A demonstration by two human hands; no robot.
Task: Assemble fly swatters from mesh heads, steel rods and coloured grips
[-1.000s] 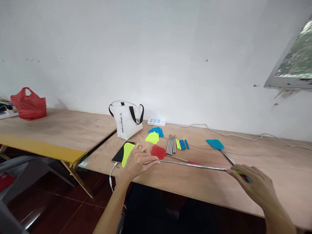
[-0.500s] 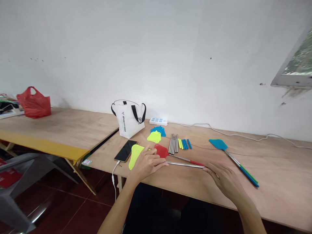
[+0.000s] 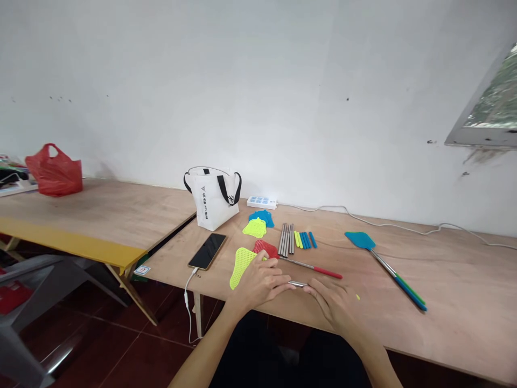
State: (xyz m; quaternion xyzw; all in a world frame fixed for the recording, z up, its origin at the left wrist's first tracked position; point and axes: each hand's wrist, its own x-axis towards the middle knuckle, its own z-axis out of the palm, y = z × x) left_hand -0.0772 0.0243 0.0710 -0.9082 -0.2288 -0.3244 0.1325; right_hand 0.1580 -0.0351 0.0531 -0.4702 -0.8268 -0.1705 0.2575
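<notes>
at the table (image 3: 456, 337), hands (image 3: 260, 283) (image 3: 333, 304) clamped round a yellow swatter (image 3: 243, 263), long axis nearly crosswise, head leftward

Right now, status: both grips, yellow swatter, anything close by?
Left grip closed on yellow swatter near its head. Right grip closed farther along. Short metal shaft stretch showing between. Red swatter lying just beyond.

The right hand (image 3: 333, 302) has slid left, close to the left hand (image 3: 258, 280), and the metal rod (image 3: 298, 284) between them shows much shorter than a second ago. The yellow flyswatter head (image 3: 241, 265) has shifted right, leaving the phone (image 3: 207, 251) uncovered. The far-right flyswatters' handles (image 3: 411, 293), earlier behind the right hand, now show fully.
</notes>
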